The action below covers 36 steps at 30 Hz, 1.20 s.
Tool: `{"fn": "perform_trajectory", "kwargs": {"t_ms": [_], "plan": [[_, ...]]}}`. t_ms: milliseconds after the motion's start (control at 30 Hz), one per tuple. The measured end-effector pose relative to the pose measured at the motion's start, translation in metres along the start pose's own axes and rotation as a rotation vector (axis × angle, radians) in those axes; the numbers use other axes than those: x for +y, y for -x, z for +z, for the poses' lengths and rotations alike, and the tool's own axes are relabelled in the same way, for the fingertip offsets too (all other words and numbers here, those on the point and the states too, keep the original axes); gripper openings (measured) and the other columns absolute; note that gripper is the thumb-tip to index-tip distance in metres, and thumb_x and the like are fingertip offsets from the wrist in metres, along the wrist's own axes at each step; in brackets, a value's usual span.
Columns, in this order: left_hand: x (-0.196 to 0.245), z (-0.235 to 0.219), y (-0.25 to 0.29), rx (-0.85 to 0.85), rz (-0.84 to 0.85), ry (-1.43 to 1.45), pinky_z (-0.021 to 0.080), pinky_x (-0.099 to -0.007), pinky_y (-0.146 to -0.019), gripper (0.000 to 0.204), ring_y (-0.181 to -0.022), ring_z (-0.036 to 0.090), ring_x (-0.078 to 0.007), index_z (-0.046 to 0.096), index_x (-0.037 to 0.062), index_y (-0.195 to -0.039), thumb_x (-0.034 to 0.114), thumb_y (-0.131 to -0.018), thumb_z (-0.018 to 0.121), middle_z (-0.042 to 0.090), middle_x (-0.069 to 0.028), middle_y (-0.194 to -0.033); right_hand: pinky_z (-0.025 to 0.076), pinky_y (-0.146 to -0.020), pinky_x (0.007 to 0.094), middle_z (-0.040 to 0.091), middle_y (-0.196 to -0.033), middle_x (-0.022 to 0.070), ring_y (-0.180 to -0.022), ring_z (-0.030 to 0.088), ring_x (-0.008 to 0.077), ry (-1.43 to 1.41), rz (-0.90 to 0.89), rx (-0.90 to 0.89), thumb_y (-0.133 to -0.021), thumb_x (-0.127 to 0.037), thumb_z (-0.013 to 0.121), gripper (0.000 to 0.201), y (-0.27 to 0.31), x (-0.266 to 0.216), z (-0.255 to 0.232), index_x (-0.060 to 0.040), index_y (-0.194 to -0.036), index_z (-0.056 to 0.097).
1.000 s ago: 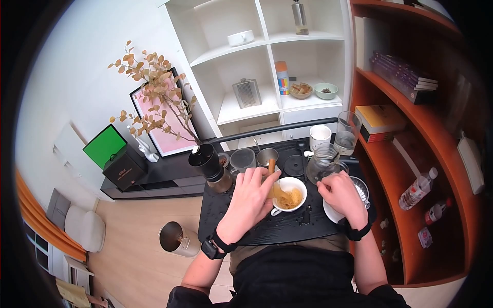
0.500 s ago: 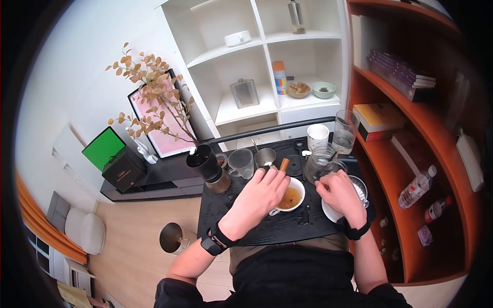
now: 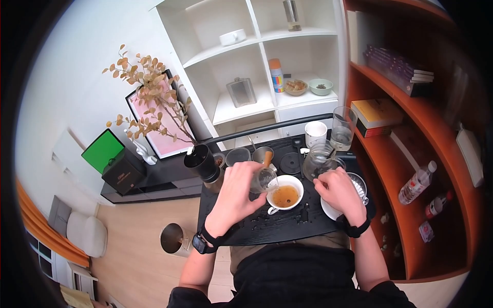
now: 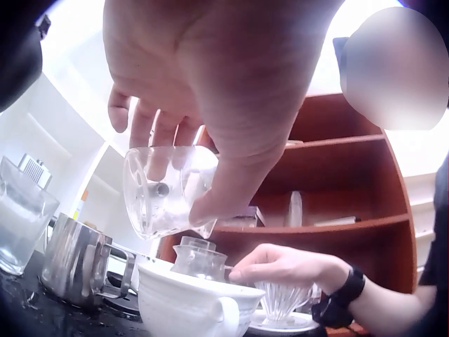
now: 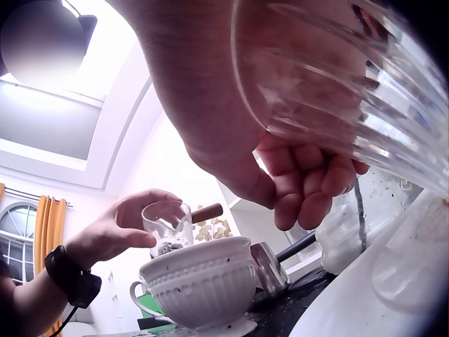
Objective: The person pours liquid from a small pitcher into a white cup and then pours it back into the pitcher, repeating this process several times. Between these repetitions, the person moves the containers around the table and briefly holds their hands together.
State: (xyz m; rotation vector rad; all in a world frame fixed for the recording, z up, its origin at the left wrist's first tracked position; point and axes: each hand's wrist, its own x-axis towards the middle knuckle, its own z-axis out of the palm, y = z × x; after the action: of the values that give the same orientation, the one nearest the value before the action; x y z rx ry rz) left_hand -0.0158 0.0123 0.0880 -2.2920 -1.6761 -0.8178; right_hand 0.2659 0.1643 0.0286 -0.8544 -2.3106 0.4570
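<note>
Your left hand point(image 3: 236, 194) grips the glass pitcher point(image 3: 265, 179), tilted at the rim of the white cup point(image 5: 203, 286); your right hand point(image 3: 341, 191) hangs loosely curled. The cup stands in from the counter's point(image 3: 259, 232) near edge. The black box's point(image 3: 123, 169) lettering is too small to read.

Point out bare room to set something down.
Free: the black tabletop strip between the white teacup and the near edge, wet in spots. Crowded: the back, with steel pitcher, glass carafe and white mug; and the right, with the saucer by the right hand.
</note>
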Motion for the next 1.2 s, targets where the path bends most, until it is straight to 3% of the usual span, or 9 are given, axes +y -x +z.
{"fn": "perform_trajectory", "kwargs": {"t_ms": [67, 233, 433, 600, 700, 833, 933, 1100, 1200], "plan": [[0.0, -0.005, 0.01, 0.061, -0.246, 0.143, 0.049, -0.0463, -0.114, 0.074, -0.133, 0.063, -0.0371, 0.063, 0.0062, -0.148, 0.009, -0.081, 0.094, 0.069, -0.0135, -0.141, 0.054, -0.095, 0.0502, 0.074, -0.079, 0.0259, -0.082, 0.07, 0.0464, -0.001, -0.002, -0.007, -0.105, -0.018, 0.073, 0.036, -0.001, 0.0, -0.001, 0.0053, -0.077, 0.074], [-0.012, 0.002, 0.042, 0.215, -0.501, 0.313, 0.056, -0.0401, -0.11, 0.071, -0.12, 0.072, -0.0224, 0.061, 0.0081, -0.144, 0.008, -0.081, 0.096, 0.074, -0.0067, -0.127, 0.053, -0.094, 0.0497, 0.074, -0.08, 0.0254, -0.082, 0.071, 0.0451, -0.007, -0.023, 0.0, -0.105, -0.018, 0.074, 0.035, 0.0, 0.002, 0.002, 0.0052, -0.079, 0.076], [-0.018, 0.029, 0.072, 0.185, -0.728, 0.442, 0.059, -0.0382, -0.106, 0.068, -0.119, 0.072, -0.0214, 0.061, 0.0054, -0.138, 0.008, -0.082, 0.099, 0.074, -0.0101, -0.125, 0.052, -0.092, 0.0495, 0.075, -0.082, 0.0249, -0.083, 0.072, 0.0441, 0.021, -0.027, -0.028, -0.105, -0.019, 0.073, 0.034, -0.001, 0.003, 0.001, 0.0048, -0.081, 0.077], [-0.013, 0.052, 0.081, 0.145, -0.73, 0.421, 0.062, -0.0388, -0.101, 0.066, -0.116, 0.072, -0.0219, 0.06, 0.0039, -0.135, 0.012, -0.084, 0.101, 0.073, -0.0115, -0.124, 0.052, -0.091, 0.0491, 0.075, -0.082, 0.0252, -0.081, 0.07, 0.0447, 0.02, -0.013, -0.03, -0.105, -0.02, 0.073, 0.035, -0.001, 0.0, -0.001, 0.0052, -0.082, 0.077], [-0.013, 0.06, 0.08, 0.113, -0.758, 0.368, 0.061, -0.0429, -0.098, 0.069, -0.117, 0.072, -0.0331, 0.057, -0.0009, -0.135, 0.016, -0.084, 0.1, 0.066, -0.0189, -0.127, 0.052, -0.09, 0.0494, 0.074, -0.08, 0.0254, -0.081, 0.07, 0.0449, 0.027, -0.004, -0.034, -0.105, -0.02, 0.072, 0.035, -0.001, -0.002, -0.002, 0.0055, -0.082, 0.077], [-0.015, 0.066, 0.077, 0.096, -0.795, 0.412, 0.061, -0.0442, -0.099, 0.067, -0.116, 0.071, -0.0349, 0.057, -0.0003, -0.134, 0.016, -0.084, 0.099, 0.065, -0.0194, -0.128, 0.052, -0.09, 0.0498, 0.074, -0.08, 0.0256, -0.081, 0.07, 0.0451, 0.025, -0.001, -0.03, -0.104, -0.02, 0.072, 0.035, -0.001, -0.006, -0.004, 0.0058, -0.082, 0.078], [-0.016, 0.07, 0.081, 0.108, -0.755, 0.371, 0.062, -0.0428, -0.103, 0.074, -0.12, 0.071, -0.0316, 0.058, -0.0004, -0.14, 0.019, -0.084, 0.103, 0.069, -0.0185, -0.129, 0.052, -0.09, 0.0499, 0.075, -0.081, 0.0257, -0.081, 0.07, 0.0449, 0.025, -0.016, -0.016, -0.104, -0.02, 0.072, 0.034, -0.001, -0.003, -0.002, 0.0054, -0.082, 0.078], [0.004, 0.045, 0.072, -0.04, -0.58, 0.161, 0.047, -0.0521, -0.129, 0.106, -0.151, 0.058, -0.0452, 0.05, -0.0031, -0.162, 0.028, -0.078, 0.107, 0.058, -0.0274, -0.156, 0.052, -0.09, 0.0491, 0.076, -0.082, 0.0253, -0.081, 0.07, 0.0442, 0.024, -0.025, -0.016, -0.105, -0.02, 0.072, 0.034, -0.001, 0.0, 0.0, 0.0048, -0.082, 0.078], [0.021, 0.037, 0.065, 0.017, -0.412, 0.11, 0.041, -0.0534, -0.135, 0.11, -0.156, 0.053, -0.0467, 0.049, -0.0035, -0.165, 0.031, -0.079, 0.107, 0.054, -0.0266, -0.165, 0.051, -0.09, 0.0487, 0.076, -0.082, 0.025, -0.081, 0.071, 0.0438, 0.027, -0.029, -0.021, -0.105, -0.02, 0.072, 0.035, 0.0, 0.001, 0.0, 0.0045, -0.081, 0.077]]}}
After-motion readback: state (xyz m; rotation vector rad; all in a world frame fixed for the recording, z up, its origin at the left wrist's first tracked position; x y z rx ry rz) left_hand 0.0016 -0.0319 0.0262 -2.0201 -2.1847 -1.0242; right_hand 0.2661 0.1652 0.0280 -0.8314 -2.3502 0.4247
